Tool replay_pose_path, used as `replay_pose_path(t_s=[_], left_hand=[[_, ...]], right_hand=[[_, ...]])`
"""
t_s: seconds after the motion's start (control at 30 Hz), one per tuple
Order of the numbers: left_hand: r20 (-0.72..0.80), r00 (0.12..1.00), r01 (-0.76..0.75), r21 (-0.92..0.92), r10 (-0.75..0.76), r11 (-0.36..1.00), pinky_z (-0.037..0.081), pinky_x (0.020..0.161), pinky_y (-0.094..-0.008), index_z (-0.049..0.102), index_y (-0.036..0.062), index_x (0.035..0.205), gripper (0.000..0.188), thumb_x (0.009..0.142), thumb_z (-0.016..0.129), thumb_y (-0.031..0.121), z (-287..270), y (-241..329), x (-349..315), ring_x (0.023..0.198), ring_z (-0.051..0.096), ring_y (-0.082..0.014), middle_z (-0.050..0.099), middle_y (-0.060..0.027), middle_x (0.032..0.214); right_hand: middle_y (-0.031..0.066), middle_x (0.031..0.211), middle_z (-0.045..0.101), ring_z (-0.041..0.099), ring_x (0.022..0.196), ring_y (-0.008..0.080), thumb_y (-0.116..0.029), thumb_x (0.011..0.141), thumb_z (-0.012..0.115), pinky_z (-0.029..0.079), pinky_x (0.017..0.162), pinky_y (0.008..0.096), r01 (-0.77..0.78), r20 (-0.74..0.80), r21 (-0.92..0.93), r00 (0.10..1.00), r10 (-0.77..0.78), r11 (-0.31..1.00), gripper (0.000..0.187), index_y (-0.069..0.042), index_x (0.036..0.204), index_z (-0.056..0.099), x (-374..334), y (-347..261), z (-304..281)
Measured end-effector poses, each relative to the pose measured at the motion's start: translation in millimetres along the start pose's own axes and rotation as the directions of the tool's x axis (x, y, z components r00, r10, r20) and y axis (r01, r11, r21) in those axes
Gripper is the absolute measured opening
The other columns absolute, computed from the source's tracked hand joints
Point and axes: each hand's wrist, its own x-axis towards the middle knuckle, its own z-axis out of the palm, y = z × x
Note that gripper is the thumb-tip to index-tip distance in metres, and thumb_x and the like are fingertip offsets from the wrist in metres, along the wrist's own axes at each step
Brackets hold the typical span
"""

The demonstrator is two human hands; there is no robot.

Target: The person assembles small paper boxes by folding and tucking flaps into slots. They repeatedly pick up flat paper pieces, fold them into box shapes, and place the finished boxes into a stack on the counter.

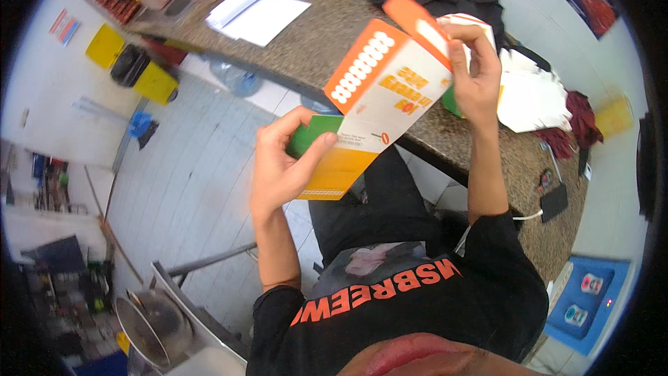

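Orange, white and yellow printed cardboard box (pixel 390 108) is held in the air by the near edge of the speckled brown stone counter (pixel 306 35), bare left hand (pixel 285 160) pinching its near-left side, bare right hand (pixel 477 80) gripping its far-right end. Looks to me like uneven pull could crease the thin panels; a slack left pinch might drop it, and a swing right could knock the white cut-edged card pieces (pixel 529 90).

Right grip (pixel 476 73) farther forward than left grip (pixel 284 157), both pinched
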Motion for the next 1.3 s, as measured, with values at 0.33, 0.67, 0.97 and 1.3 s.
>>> replay_pose_path(t_s=[0.33,0.67,0.97,1.3], left_hand=[[-0.426,0.795,-0.081,-0.779,-0.431,0.621,0.061,0.076,-0.0329,0.063,0.0015,0.109,0.012,0.105,0.058,0.011,59,-68,-51,0.088,0.072,-0.0179,0.073,-0.0125,0.104],[-0.674,0.703,0.008,-0.312,-0.228,0.950,0.059,0.091,-0.0434,0.062,-0.0066,0.120,0.024,0.104,0.059,0.011,91,-93,-69,0.099,0.073,-0.0287,0.073,-0.0191,0.105],[-0.633,0.768,0.181,0.077,-0.092,0.980,0.053,0.093,-0.0373,0.059,-0.0018,0.128,0.027,0.103,0.062,0.009,122,-110,-104,0.109,0.067,-0.0239,0.068,-0.0140,0.121],[-0.407,0.665,0.014,-0.832,-0.626,0.555,0.060,0.087,-0.0429,0.059,-0.0011,0.128,0.030,0.099,0.066,0.002,81,-98,-95,0.107,0.069,-0.0266,0.067,-0.0117,0.119]], right_hand=[[0.0166,0.137,0.058,0.057,0.125,0.0399,-0.025,0.074,0.088,0.046,0.105,0.0502,-0.063,0.436,-0.017,0.898,0.065,0.998,0.048,-0.012,0.116,0.070,-139,-64,109],[0.0169,0.096,0.074,0.075,0.087,0.0260,-0.006,0.097,0.067,0.056,0.075,0.0371,-0.510,0.408,0.181,0.817,0.407,0.841,0.012,0.001,0.106,0.069,-150,-46,118],[0.0164,0.114,0.074,0.072,0.107,0.0340,0.008,0.078,0.077,0.059,0.092,0.0412,-0.132,0.181,0.228,0.979,0.091,0.965,0.031,-0.001,0.108,0.075,-185,-44,132],[0.0120,0.110,0.073,0.070,0.105,0.0317,0.009,0.076,0.075,0.059,0.092,0.0422,0.041,0.179,0.064,0.983,-0.052,0.997,0.035,-0.005,0.108,0.078,-184,-3,126]])
